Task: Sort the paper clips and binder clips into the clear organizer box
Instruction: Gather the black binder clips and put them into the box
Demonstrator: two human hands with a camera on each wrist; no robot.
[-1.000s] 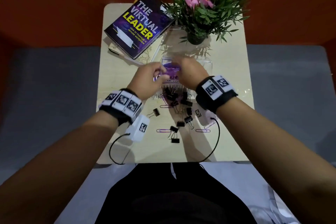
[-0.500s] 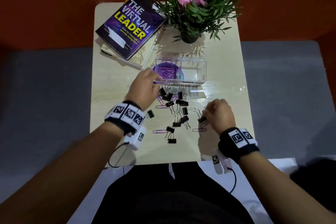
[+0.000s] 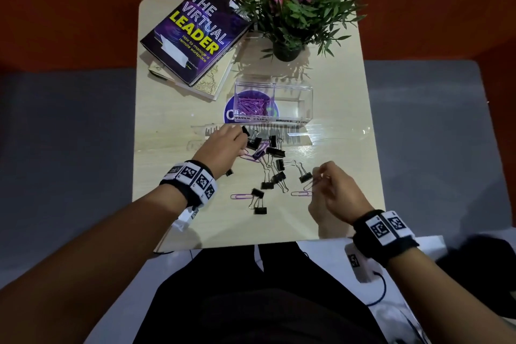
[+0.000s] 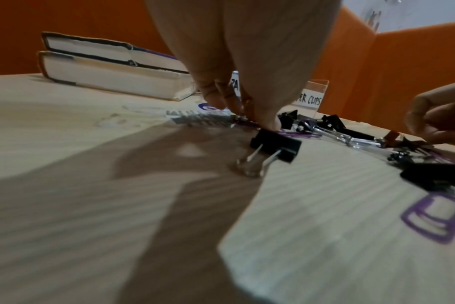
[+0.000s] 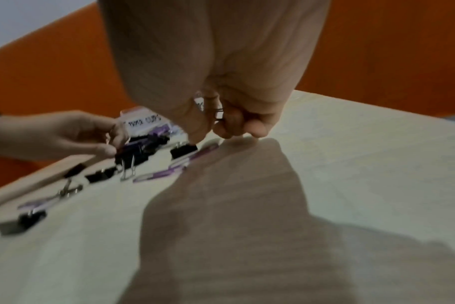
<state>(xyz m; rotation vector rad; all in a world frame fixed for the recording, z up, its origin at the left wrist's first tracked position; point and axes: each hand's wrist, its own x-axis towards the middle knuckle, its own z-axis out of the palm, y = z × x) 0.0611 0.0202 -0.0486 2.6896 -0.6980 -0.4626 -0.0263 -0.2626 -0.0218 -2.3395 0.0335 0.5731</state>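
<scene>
The clear organizer box (image 3: pixel 305 98) stands mid-table. Its left compartment holds purple paper clips (image 3: pixel 250 105); its right compartment is empty. In front of it lies a pile of black binder clips (image 3: pixel 272 152) mixed with purple paper clips (image 3: pixel 259 149). My left hand (image 3: pixel 242 145) reaches down at the pile's left edge, and its fingertips (image 4: pixel 269 123) pinch at a purple paper clip there. A binder clip (image 4: pixel 274 146) lies just below the thumb. My right hand (image 3: pixel 318 180) is at the pile's right side. It pinches a thin paper clip (image 5: pixel 219 114) just above the table.
Two stacked books (image 3: pixel 195 33) sit at the back left and a potted plant (image 3: pixel 296 8) at the back. A clear lid (image 3: pixel 293 134) lies flat before the box. Single paper clips (image 3: pixel 241 196) (image 3: pixel 301 193) and binder clips (image 3: pixel 259 209) lie nearer the front edge.
Both hands have drawn back from the box to the pile. The right hand has moved to the front right and taken a paper clip. The left has reached into the pile's left edge.
</scene>
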